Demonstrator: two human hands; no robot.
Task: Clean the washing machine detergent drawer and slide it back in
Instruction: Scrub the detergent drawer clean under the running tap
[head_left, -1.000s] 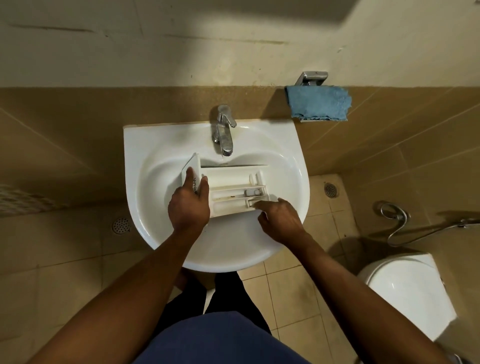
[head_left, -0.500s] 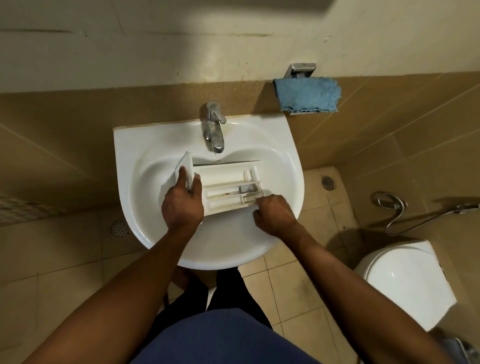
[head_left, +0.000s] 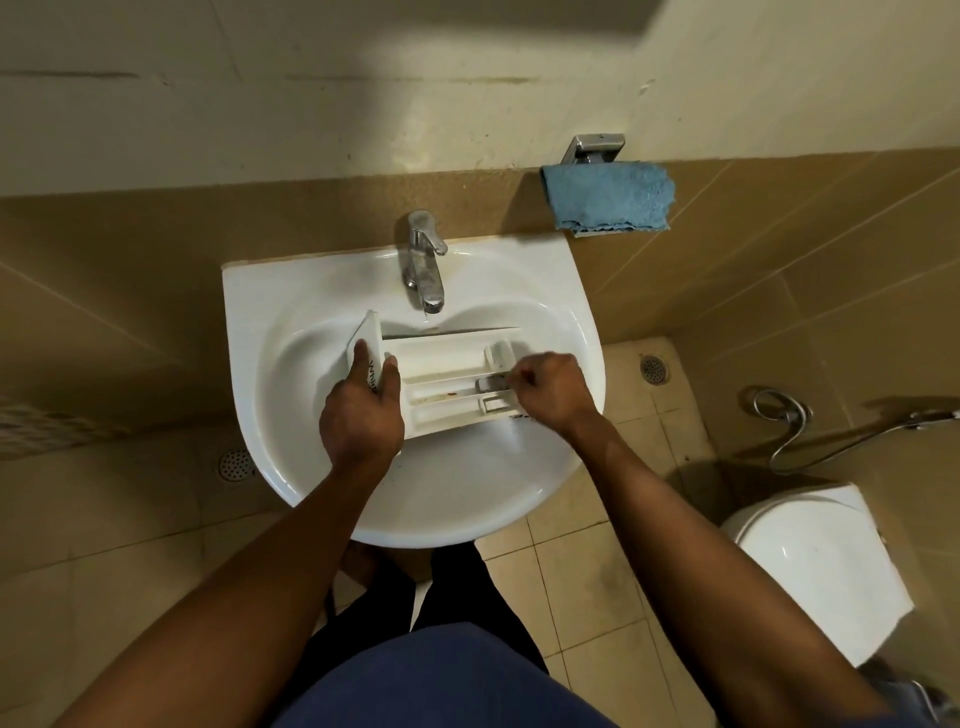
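The white detergent drawer (head_left: 441, 374) lies across the white sink (head_left: 291, 291), front panel to the left, compartments facing up with brownish residue inside. My left hand (head_left: 363, 410) grips the front panel end, thumb and fingers wrapped around it. My right hand (head_left: 550, 389) is at the drawer's right end with fingers curled, pinching a small grey insert piece (head_left: 488, 383) in the middle compartment.
A chrome tap (head_left: 423, 260) stands at the sink's back, above the drawer. A blue cloth (head_left: 608, 195) hangs on a wall holder at the right. A white toilet (head_left: 810, 566) and a spray hose (head_left: 789, 415) are at the right. Floor drains sit on both sides.
My right hand has moved up from the drawer's near right corner onto its right end and curled onto the grey insert. My left hand keeps its grip on the front panel.
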